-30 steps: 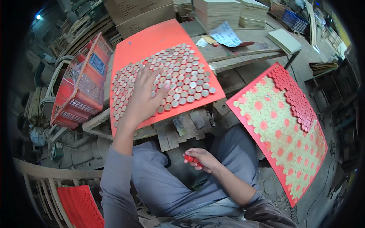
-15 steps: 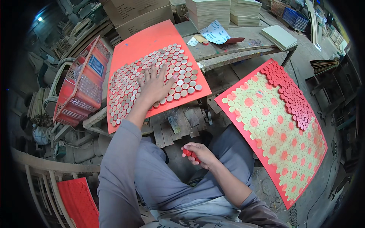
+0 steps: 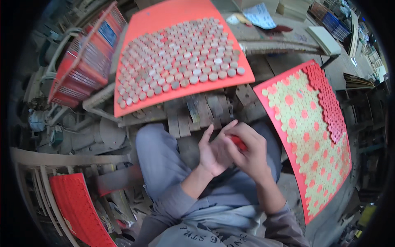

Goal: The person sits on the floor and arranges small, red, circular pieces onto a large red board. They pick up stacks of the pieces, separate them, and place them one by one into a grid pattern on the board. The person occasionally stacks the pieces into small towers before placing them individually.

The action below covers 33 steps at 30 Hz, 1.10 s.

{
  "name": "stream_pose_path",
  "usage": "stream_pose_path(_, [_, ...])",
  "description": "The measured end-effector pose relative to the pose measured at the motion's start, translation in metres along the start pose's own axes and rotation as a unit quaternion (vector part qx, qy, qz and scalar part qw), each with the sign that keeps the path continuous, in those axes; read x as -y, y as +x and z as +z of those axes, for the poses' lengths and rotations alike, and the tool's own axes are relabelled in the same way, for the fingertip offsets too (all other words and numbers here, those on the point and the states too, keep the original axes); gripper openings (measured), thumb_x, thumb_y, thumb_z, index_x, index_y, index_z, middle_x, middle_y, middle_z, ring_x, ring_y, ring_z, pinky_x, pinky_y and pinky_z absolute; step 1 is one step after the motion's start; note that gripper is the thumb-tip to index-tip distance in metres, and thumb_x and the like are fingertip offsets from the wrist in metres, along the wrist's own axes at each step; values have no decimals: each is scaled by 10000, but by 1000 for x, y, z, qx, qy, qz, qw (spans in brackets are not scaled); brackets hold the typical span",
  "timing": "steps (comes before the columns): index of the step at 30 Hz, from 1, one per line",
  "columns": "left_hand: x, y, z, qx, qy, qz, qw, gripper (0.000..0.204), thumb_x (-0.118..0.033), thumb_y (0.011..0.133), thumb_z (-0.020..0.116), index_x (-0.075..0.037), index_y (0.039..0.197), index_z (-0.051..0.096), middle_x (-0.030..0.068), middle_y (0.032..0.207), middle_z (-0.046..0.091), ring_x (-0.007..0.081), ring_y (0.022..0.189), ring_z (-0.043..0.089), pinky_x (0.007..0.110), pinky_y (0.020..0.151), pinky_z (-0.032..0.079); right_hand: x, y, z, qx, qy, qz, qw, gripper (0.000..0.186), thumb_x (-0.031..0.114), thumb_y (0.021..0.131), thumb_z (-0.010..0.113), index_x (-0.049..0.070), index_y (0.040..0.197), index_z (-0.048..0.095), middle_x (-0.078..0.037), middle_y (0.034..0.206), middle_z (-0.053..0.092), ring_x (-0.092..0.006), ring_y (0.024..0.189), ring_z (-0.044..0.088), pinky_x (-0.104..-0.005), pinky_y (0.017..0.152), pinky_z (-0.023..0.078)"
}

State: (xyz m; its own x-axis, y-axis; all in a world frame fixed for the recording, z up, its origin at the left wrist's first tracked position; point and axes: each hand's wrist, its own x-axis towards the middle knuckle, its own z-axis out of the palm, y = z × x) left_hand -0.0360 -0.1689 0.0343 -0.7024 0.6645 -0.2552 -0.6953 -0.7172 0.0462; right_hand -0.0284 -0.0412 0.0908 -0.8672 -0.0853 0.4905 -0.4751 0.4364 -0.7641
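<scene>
Above my lap the two hands are close together. My left hand (image 3: 214, 154) is palm up with fingers stretched out. Beside it, my right hand (image 3: 252, 153) curls around a few small red discs (image 3: 238, 143); how many is hidden by the fingers. In front of me on the left lies a red board (image 3: 175, 10) covered over its nearer part with rows of round pale-topped, red-sided discs (image 3: 187, 61). To my right a second red board (image 3: 273, 105) carries yellow-green discs (image 3: 306, 136) mixed with red ones, and a block of red discs (image 3: 325, 99) along its far right edge.
A red plastic basket (image 3: 92, 57) stands left of the first board. A wooden bench (image 3: 284, 46) behind holds a paper sheet (image 3: 259, 16) and a stack of pale boards (image 3: 324, 40). At lower left, a red panel (image 3: 80, 206) rests by a wooden slatted frame (image 3: 70, 158).
My left hand has left the pale-topped discs and come back toward me beside the right hand. The right hand, still holding red discs, has risen and moved right. The view has shifted.
</scene>
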Motion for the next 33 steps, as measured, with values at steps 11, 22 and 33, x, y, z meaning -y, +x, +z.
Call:
stream_pose_path(11, [-40,-6,-13,19,11,51,998,619,-504,1010,315,-80,1452,404,199,1511,370,329,1402,358,453,1143,316,-26,2,57,151,-136,-78,976,378,161,779,696,48,1131,616,-103,1067,612,-309,1135,530,-467,989,330])
stream_pose_path(22, [-54,-6,-31,5,-45,55,997,489,-372,1035,335,-25,1348,479,158,1323,563,297,1246,528,444,1069,417,-29,6,48,133,-177,-56,974,544,267,826,560,68,1332,538,-137,1454,466,-393,1426,261,-558,1133,10])
stream_pose_path(33, [-46,2,-20,37,5,81,996,500,-326,1036,329,24,1382,417,219,1423,453,365,1333,442,466,1127,365,-36,3,42,56,-208,-64,974,351,291,664,827,185,984,732,-71,1334,577,-338,1313,407,-525,1106,138])
